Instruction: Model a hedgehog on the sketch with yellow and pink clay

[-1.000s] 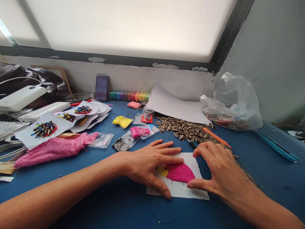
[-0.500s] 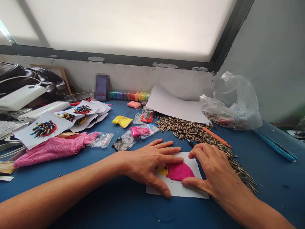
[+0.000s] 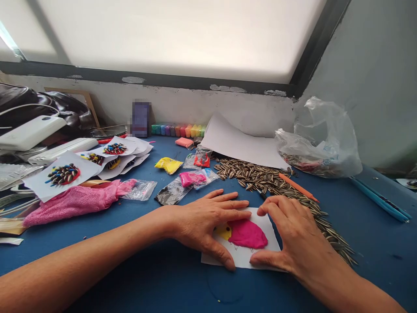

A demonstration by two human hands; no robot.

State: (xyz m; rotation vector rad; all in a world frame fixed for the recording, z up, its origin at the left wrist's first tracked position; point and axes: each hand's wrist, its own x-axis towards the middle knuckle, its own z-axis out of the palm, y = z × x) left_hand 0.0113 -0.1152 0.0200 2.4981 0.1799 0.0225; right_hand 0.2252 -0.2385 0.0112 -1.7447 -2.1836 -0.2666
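Observation:
A small white paper card [image 3: 243, 259] lies on the blue table, bearing a flattened oval of magenta clay [image 3: 249, 234] joined to a yellow clay piece [image 3: 224, 231] with a dark dot. Short pen-drawn lines show below the magenta oval. My left hand [image 3: 210, 224] rests flat across the card's left part, fingers spread, hiding part of the yellow clay. At the card's right edge is my right hand [image 3: 289, 234], thumb and fingers apart, with its thumb on the paper below the magenta clay and nothing held.
Striped sunflower seeds [image 3: 257, 174] spread behind and right of the card, with an orange marker [image 3: 299, 188] on them. Bagged pink clay [image 3: 192, 178] and yellow clay [image 3: 168, 165] lie behind my left hand. Finished seed cards [image 3: 63, 174], a pink towel [image 3: 74, 203] and a plastic bag [image 3: 325, 148] flank the area.
My right thumb has moved off the magenta clay's lower edge onto the paper, showing more drawn lines. My left hand stays spread on the card. The view has shifted slightly.

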